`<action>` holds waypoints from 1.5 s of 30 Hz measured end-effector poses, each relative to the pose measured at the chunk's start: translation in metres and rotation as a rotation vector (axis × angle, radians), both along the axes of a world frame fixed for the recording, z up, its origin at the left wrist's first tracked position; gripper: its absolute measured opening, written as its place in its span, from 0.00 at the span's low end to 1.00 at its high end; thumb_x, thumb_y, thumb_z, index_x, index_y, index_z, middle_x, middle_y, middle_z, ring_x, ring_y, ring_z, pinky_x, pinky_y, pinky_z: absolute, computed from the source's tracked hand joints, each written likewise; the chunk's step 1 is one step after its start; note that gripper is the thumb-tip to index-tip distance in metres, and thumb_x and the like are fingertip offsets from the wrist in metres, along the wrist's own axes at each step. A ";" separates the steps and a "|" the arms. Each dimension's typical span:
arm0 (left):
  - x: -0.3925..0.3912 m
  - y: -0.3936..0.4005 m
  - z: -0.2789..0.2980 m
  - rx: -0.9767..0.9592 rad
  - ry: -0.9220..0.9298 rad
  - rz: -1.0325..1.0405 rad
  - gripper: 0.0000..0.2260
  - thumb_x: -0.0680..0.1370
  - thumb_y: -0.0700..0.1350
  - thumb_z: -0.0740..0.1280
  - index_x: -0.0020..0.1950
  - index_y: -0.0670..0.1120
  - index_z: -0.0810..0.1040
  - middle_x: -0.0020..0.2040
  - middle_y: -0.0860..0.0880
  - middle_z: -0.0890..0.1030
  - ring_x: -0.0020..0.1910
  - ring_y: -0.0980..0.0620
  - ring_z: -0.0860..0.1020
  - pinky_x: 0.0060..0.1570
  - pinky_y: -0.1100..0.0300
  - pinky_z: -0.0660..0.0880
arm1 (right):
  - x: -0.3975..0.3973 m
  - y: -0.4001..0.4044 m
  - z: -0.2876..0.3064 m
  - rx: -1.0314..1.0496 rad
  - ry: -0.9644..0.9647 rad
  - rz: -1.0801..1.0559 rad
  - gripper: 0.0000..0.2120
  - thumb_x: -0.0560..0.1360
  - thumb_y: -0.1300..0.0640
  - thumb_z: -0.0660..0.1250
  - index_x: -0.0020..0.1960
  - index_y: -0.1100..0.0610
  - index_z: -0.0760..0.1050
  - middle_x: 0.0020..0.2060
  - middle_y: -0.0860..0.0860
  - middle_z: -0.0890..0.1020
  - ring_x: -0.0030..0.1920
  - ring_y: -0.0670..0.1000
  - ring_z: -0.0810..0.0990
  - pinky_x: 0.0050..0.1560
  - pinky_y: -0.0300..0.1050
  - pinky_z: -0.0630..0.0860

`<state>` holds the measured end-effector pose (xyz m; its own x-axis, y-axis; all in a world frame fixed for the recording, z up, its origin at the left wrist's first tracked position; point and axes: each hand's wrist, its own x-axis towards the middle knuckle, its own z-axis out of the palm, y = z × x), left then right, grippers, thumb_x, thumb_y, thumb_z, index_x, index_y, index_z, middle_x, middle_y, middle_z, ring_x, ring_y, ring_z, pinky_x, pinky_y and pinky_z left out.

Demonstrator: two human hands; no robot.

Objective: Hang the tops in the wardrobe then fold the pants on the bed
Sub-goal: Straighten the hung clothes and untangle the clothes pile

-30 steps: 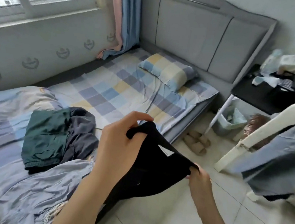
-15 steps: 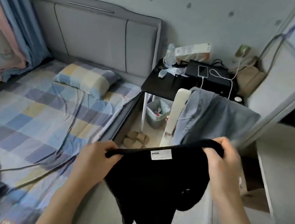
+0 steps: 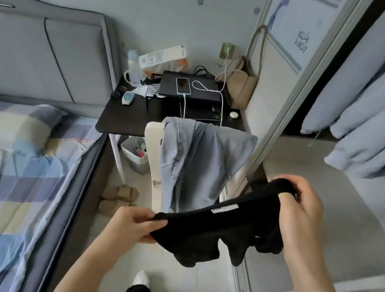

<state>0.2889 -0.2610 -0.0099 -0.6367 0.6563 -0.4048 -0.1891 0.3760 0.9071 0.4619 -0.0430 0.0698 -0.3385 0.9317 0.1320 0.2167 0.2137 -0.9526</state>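
— While I am watching remotely: where is the black garment [image 3: 202,234]?
— It is hanging stretched between both sets of fingers, above the floor.
— And the grips?
— I am seeing the left hand [image 3: 134,223] pinching its lower edge, the right hand [image 3: 305,208] clutching the bunched upper end.

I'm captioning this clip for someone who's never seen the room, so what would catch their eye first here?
First, the black top stretched between the left hand and the right hand, low in the middle of the view. Just behind it, a blue shirt hangs over a white chair. Beyond that stands a cluttered black desk with a phone charging on it, and the checked bed fills the left side.
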 end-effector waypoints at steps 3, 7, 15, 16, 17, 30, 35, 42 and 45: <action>-0.031 0.042 0.008 0.250 -0.439 0.155 0.07 0.72 0.41 0.69 0.42 0.41 0.86 0.46 0.40 0.85 0.45 0.46 0.85 0.39 0.60 0.81 | -0.010 0.030 0.002 0.100 -0.100 -0.075 0.14 0.71 0.61 0.64 0.49 0.43 0.75 0.43 0.41 0.79 0.44 0.41 0.78 0.44 0.40 0.73; -0.078 0.108 0.032 0.276 -0.803 0.070 0.06 0.69 0.43 0.71 0.41 0.42 0.85 0.41 0.45 0.83 0.39 0.49 0.84 0.40 0.55 0.81 | -0.021 0.065 0.004 0.156 -0.257 -0.240 0.11 0.74 0.61 0.65 0.53 0.49 0.74 0.49 0.50 0.75 0.49 0.49 0.76 0.52 0.49 0.74; -0.103 0.236 0.056 0.014 -1.015 -0.396 0.09 0.68 0.46 0.74 0.48 0.51 0.85 0.45 0.55 0.85 0.43 0.55 0.83 0.55 0.60 0.70 | -0.034 0.107 0.047 -0.684 0.430 -0.634 0.07 0.62 0.70 0.58 0.33 0.59 0.64 0.30 0.57 0.65 0.31 0.53 0.64 0.33 0.45 0.60; -0.103 0.248 0.060 0.001 -1.021 -0.474 0.14 0.66 0.47 0.75 0.51 0.49 0.86 0.48 0.51 0.85 0.44 0.51 0.83 0.53 0.58 0.71 | -0.033 0.110 0.056 -0.651 0.434 -0.672 0.08 0.62 0.70 0.58 0.33 0.58 0.64 0.30 0.56 0.65 0.32 0.53 0.64 0.34 0.45 0.60; -0.102 0.263 0.065 -0.011 -0.995 -0.565 0.18 0.66 0.48 0.75 0.55 0.48 0.85 0.52 0.50 0.84 0.45 0.50 0.82 0.50 0.57 0.71 | -0.031 0.114 0.063 -0.612 0.444 -0.713 0.09 0.66 0.70 0.58 0.33 0.57 0.65 0.30 0.56 0.65 0.32 0.53 0.65 0.34 0.45 0.61; -0.102 0.451 0.167 0.108 -0.713 -0.627 0.06 0.79 0.42 0.64 0.49 0.43 0.79 0.39 0.47 0.82 0.40 0.48 0.81 0.41 0.52 0.77 | -0.011 0.199 0.117 -0.240 0.458 -0.724 0.10 0.77 0.66 0.60 0.43 0.60 0.79 0.37 0.56 0.82 0.38 0.53 0.81 0.37 0.43 0.76; -0.112 0.502 0.221 0.213 -0.654 -0.594 0.06 0.80 0.41 0.62 0.46 0.41 0.78 0.42 0.45 0.79 0.45 0.47 0.77 0.47 0.49 0.73 | -0.008 0.253 0.138 -0.176 0.314 -0.580 0.09 0.75 0.62 0.66 0.39 0.55 0.82 0.34 0.51 0.85 0.34 0.47 0.84 0.35 0.42 0.76; -0.111 0.573 0.318 0.518 -0.309 -0.613 0.09 0.78 0.44 0.67 0.52 0.39 0.79 0.43 0.43 0.84 0.42 0.46 0.83 0.37 0.54 0.79 | -0.013 0.337 0.184 0.170 0.001 -0.466 0.05 0.72 0.58 0.70 0.39 0.50 0.78 0.36 0.50 0.82 0.41 0.49 0.80 0.40 0.40 0.73; -0.108 0.594 0.335 0.674 -0.077 -0.395 0.11 0.75 0.43 0.71 0.54 0.39 0.81 0.50 0.42 0.84 0.53 0.43 0.82 0.46 0.53 0.79 | -0.026 0.363 0.192 0.267 -0.077 -0.411 0.07 0.70 0.59 0.70 0.40 0.48 0.77 0.36 0.48 0.82 0.39 0.46 0.79 0.38 0.39 0.72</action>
